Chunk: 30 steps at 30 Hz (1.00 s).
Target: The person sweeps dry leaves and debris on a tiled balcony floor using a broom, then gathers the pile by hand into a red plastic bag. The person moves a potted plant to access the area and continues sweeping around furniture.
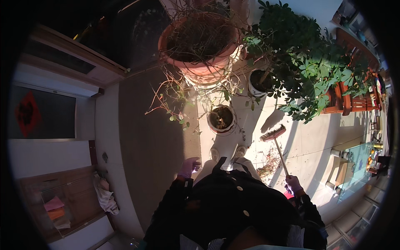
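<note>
A: ok so what's going on here, left to right?

B: Far left there's a red diamond-shaped decoration (28,112) on a dark panel, then a pale cloth (107,199) hanging lower down. Next up is the left hand (189,166), purple glove, out beside the person's body.

A: holding anything?

B: Honestly can't tell. It's too small to see if the fingers are apart or together.

A: and the middle?

B: Big terracotta pot (196,68) full of tangled dry stems, and a small round pot (211,123) of soil in front of the shoes (240,151). Further right, some dry plant litter (268,164) is scattered on the sunlit tiles.

A: where's the broom?

B: Right of the small pot. The broom (281,155) slants from its bristle head, just beyond the litter, back to the right hand (293,183). Those fingers are clamped around the handle, purple glove again. Can't tell if the bristles touch the floor.

A: anything past that?

B: A leafy green plant (308,71) up top, a reddish wooden seat (350,104), then a glass-topped table (355,167).
</note>
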Available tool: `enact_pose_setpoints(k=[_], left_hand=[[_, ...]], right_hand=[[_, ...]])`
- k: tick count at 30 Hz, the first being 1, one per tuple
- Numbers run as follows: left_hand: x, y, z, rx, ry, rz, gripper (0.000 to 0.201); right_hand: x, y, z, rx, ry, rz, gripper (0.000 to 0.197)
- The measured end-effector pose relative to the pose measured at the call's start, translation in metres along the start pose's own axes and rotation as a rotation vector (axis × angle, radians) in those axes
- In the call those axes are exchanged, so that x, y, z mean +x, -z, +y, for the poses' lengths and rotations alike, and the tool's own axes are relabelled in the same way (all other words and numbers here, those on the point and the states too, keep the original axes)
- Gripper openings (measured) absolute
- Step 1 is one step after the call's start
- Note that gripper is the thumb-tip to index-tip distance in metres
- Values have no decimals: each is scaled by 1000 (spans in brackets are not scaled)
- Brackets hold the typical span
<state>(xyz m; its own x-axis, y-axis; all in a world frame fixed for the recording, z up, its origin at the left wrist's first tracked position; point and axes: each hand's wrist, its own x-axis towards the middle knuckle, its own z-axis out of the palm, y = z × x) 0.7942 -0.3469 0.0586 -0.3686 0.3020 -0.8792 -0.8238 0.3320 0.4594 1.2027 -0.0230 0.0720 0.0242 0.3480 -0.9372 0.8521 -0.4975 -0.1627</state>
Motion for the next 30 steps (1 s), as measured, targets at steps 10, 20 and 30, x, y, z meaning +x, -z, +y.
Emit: enact_pose_setpoints(k=[10, 20, 30], left_hand=[[-8, 7, -14, 97, 15, 51, 29], [-17, 28, -20, 36, -16, 116, 33], [3, 55, -31, -24, 13, -22, 37]], right_hand=[[82, -95, -105, 297, 178, -150, 29], [92, -80, -42, -178, 187, 75, 19], [-61, -88, -9, -241, 200, 29, 25]])
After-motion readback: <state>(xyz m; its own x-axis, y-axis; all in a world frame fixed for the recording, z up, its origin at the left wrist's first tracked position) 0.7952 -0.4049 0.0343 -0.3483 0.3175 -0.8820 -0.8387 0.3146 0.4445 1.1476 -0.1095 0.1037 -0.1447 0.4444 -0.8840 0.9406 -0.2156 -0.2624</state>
